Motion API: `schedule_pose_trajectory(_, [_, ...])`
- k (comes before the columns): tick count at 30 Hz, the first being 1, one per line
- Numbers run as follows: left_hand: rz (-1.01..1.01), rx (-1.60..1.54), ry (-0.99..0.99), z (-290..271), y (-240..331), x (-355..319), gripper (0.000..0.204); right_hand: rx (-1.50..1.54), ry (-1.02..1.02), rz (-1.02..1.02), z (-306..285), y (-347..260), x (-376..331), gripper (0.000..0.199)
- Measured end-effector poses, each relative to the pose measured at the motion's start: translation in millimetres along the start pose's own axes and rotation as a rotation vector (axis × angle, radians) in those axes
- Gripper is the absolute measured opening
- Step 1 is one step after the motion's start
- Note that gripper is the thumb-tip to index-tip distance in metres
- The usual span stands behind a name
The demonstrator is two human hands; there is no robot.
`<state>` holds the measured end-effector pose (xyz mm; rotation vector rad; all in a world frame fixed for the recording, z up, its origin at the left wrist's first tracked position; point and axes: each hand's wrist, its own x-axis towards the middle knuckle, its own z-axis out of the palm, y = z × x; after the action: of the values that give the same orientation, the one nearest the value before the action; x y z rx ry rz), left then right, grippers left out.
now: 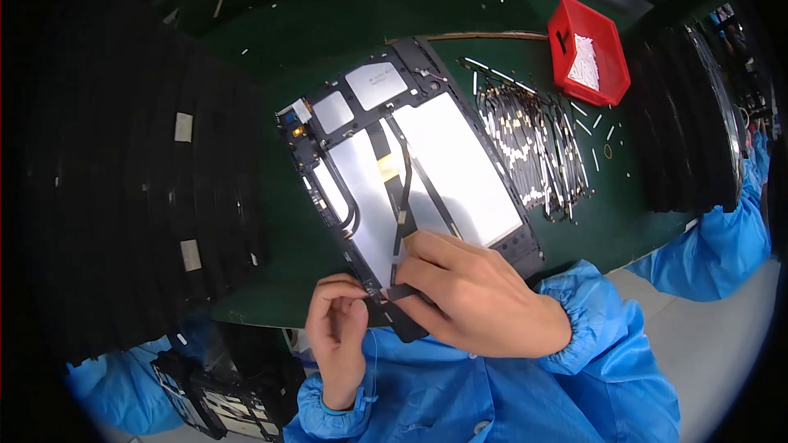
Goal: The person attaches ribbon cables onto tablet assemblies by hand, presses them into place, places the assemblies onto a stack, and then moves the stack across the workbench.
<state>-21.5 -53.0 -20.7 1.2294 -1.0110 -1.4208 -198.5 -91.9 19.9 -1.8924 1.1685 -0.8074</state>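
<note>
An opened tablet back frame lies tilted on the green table, with silver shielding plates and a black flat cable running down its middle. My right hand presses the cable's lower end against the frame's near edge with fingers pinched on it. My left hand is curled at the frame's lower left corner, its fingertips touching that edge beside the cable end. Both sleeves are blue.
A row of thin flat cables lies to the right of the frame. A red bin with white parts stands at the back right. Dark stacked trays rise on the left and right. Another person's blue sleeve is at right.
</note>
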Motion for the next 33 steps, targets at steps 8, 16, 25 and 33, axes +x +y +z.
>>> schedule_pose_trajectory(8, [0.076, 0.104, -0.019, -4.8, -8.7, 8.0, 0.02, -0.102, -0.066, 0.094, -1.1, -3.6, 7.6, 0.014])
schedule_pose_trajectory(16, [0.103, 0.086, -0.067, -8.4, -13.7, 12.7, 0.024, -0.086, -0.094, 0.193, -5.8, -9.3, 11.0, 0.016])
schedule_pose_trajectory(25, [0.106, 0.054, -0.096, -11.8, -13.7, 14.7, 0.024, -0.091, -0.129, 0.149, -2.5, -11.1, 11.8, 0.015])
schedule_pose_trajectory(33, [0.14, 0.062, -0.108, -11.9, -17.4, 15.6, 0.023, -0.106, -0.191, 0.195, -6.1, -13.1, 15.2, 0.018])
